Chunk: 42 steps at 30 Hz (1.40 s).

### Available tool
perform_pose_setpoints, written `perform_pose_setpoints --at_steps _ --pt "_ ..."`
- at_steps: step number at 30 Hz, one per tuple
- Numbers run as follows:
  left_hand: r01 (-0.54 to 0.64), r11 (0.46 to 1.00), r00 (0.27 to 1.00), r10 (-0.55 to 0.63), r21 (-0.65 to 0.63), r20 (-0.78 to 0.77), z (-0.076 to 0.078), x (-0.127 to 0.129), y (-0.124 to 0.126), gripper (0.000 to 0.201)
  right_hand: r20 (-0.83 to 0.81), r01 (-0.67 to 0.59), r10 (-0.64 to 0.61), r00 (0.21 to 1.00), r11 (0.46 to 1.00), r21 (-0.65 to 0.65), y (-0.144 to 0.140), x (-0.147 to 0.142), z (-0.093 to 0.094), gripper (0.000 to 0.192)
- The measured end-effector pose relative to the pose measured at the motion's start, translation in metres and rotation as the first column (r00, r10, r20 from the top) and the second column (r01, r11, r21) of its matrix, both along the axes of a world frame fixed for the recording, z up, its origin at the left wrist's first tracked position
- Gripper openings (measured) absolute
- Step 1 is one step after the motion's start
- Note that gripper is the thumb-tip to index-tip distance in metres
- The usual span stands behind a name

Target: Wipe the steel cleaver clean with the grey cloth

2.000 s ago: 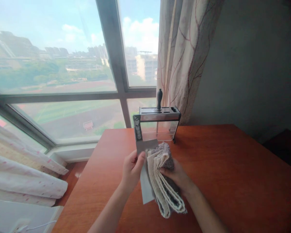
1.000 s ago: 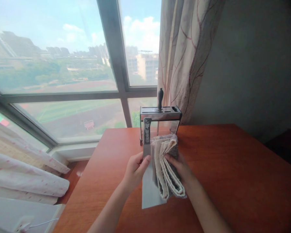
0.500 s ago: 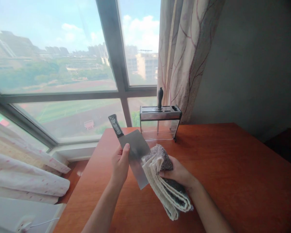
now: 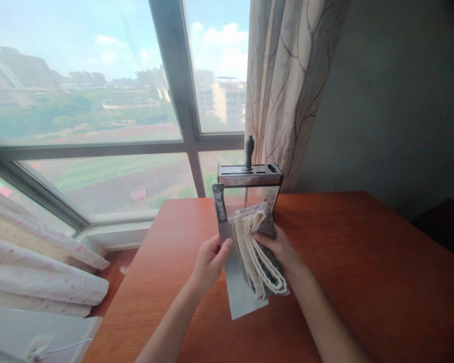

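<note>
Window (image 4: 98,101): large, metal-framed, behind the tabletop; city view beyond. Patterned curtain (image 4: 287,85) hangs at its right edge against a dark wall.

Tabletop (image 4: 363,262): reddish-brown wood, smooth finish, set against the window corner.

Knife rack (image 4: 249,176): steel top with clear sides, standing at the far edge of the tabletop; one dark-handled tool (image 4: 248,151) upright in a slot.

Cleaver (image 4: 236,267): broad rectangular steel blade, held in the air above the tabletop just in front of the rack, handle uppermost, blade hanging down. Judged stiff, fairly heavy, smooth-sided and slippery; sharp along one long edge. Best taken by the handle or pinched at the spine, clear of the edge.

Folded cloth (image 4: 259,252): thick towelling, cream and grey layers, pressed against the blade's right face. Soft, light, compliant; it can be gripped anywhere.

Left hand (image 4: 210,262): closed on the cleaver, thumb on the flat just below the handle.

Right hand (image 4: 280,249): closed around the folded cloth, fingers curled over its outer side. The two hands sit close together, cleaver and cloth between them.
</note>
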State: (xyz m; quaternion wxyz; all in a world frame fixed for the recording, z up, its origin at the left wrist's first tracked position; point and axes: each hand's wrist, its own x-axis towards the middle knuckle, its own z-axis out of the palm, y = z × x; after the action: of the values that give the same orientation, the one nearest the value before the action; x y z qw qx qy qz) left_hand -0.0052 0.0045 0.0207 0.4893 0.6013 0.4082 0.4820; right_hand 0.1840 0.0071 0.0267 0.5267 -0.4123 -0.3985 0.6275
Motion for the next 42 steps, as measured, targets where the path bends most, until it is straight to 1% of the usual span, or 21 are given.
perform_pose_setpoints --at_steps 3,6,11,15,17,18,19,21,23,24,25,26,28,29,30,31,33,35,39,40,42 --pt "-0.029 0.999 0.999 0.03 0.018 -0.035 -0.002 -0.001 0.0 0.034 -0.042 0.012 -0.012 0.999 1.0 -0.01 -0.002 -0.002 -0.007 0.037" --pt "-0.105 0.994 0.994 0.106 0.033 -0.02 -0.001 -0.003 0.001 0.033 -0.062 -0.056 0.055 0.997 0.998 -0.028 -0.008 -0.004 -0.015 0.037" --pt "-0.278 0.96 0.958 0.276 0.02 0.075 0.0 -0.011 0.005 0.03 0.013 -0.163 0.163 0.987 0.986 0.032 -0.018 -0.005 -0.025 0.041" --pt "-0.348 0.936 0.927 0.352 -0.05 0.13 0.0 -0.023 0.009 0.033 0.082 -0.196 0.193 0.978 0.98 0.031 -0.023 0.003 -0.027 0.045" --pt "-0.368 0.926 0.91 0.377 -0.083 0.174 0.002 -0.03 0.011 0.035 0.112 -0.175 0.171 0.979 0.984 0.026 -0.023 0.009 -0.026 0.046" --pt "-0.373 0.924 0.901 0.383 -0.09 0.204 0.002 -0.033 0.013 0.035 0.125 -0.142 0.139 0.982 0.99 0.022 -0.024 0.012 -0.025 0.045" --pt "-0.371 0.923 0.894 0.384 -0.096 0.233 0.003 -0.036 0.014 0.036 0.139 -0.087 0.084 0.987 0.996 0.02 -0.024 0.015 -0.024 0.044" --pt "-0.357 0.925 0.883 0.379 -0.126 0.278 0.004 -0.038 0.016 0.037 0.191 0.085 -0.094 0.977 0.995 0.058 -0.023 0.02 -0.019 0.042" --pt "-0.333 0.927 0.878 0.372 -0.175 0.302 0.004 -0.036 0.016 0.038 0.263 0.261 -0.304 0.916 0.948 0.184 -0.024 0.022 -0.013 0.044" --pt "-0.319 0.926 0.876 0.369 -0.201 0.311 0.004 -0.033 0.016 0.038 0.299 0.31 -0.388 0.872 0.909 0.277 -0.025 0.022 -0.011 0.047" --pt "-0.306 0.926 0.873 0.365 -0.22 0.323 0.004 -0.029 0.015 0.037 0.337 0.317 -0.45 0.827 0.869 0.38 -0.026 0.02 -0.008 0.051" --pt "-0.291 0.928 0.871 0.357 -0.23 0.338 0.003 -0.024 0.014 0.036 0.383 0.282 -0.49 0.783 0.828 0.485 -0.028 0.018 -0.006 0.056" --pt "-0.259 0.936 0.871 0.333 -0.237 0.362 0.002 -0.014 0.01 0.034 0.496 0.102 -0.542 0.678 0.738 0.667 -0.032 0.009 -0.006 0.063" --pt "-0.246 0.94 0.874 0.32 -0.236 0.366 0.001 -0.009 0.008 0.033 0.554 -0.019 -0.565 0.611 0.69 0.723 -0.034 0.003 -0.007 0.065" --pt "-0.237 0.942 0.877 0.312 -0.238 0.364 0.001 -0.005 0.006 0.031 0.602 -0.129 -0.592 0.536 0.647 0.752 -0.035 -0.003 -0.009 0.066" --pt "-0.231 0.941 0.88 0.31 -0.245 0.359 0.001 -0.001 0.004 0.029 0.639 -0.221 -0.615 0.462 0.617 0.755 -0.037 -0.01 -0.012 0.067" --pt "-0.222 0.933 0.88 0.317 -0.284 0.353 0.003 0.004 0.001 0.029 0.687 -0.33 -0.641 0.343 0.602 0.727 -0.04 -0.022 -0.018 0.067" --pt "-0.212 0.919 0.876 0.33 -0.334 0.351 0.005 0.006 -0.001 0.03 0.721 -0.387 -0.637 0.273 0.614 0.689 -0.042 -0.03 -0.022 0.067" --pt "-0.161 0.904 0.841 0.335 -0.395 0.426 0.01 0.004 -0.002 0.027 0.744 -0.479 -0.627 0.229 0.593 0.647 -0.04 -0.028 -0.02 0.071" --pt "-0.155 0.905 0.817 0.342 -0.395 0.465 0.011 0.004 -0.002 0.025 0.742 -0.482 -0.632 0.224 0.59 0.648 -0.038 -0.024 -0.018 0.072" --pt "-0.159 0.914 0.762 0.354 -0.372 0.543 0.013 0.002 0.0 0.022 0.727 -0.435 -0.653 0.214 0.602 0.669 -0.033 -0.015 -0.016 0.074"
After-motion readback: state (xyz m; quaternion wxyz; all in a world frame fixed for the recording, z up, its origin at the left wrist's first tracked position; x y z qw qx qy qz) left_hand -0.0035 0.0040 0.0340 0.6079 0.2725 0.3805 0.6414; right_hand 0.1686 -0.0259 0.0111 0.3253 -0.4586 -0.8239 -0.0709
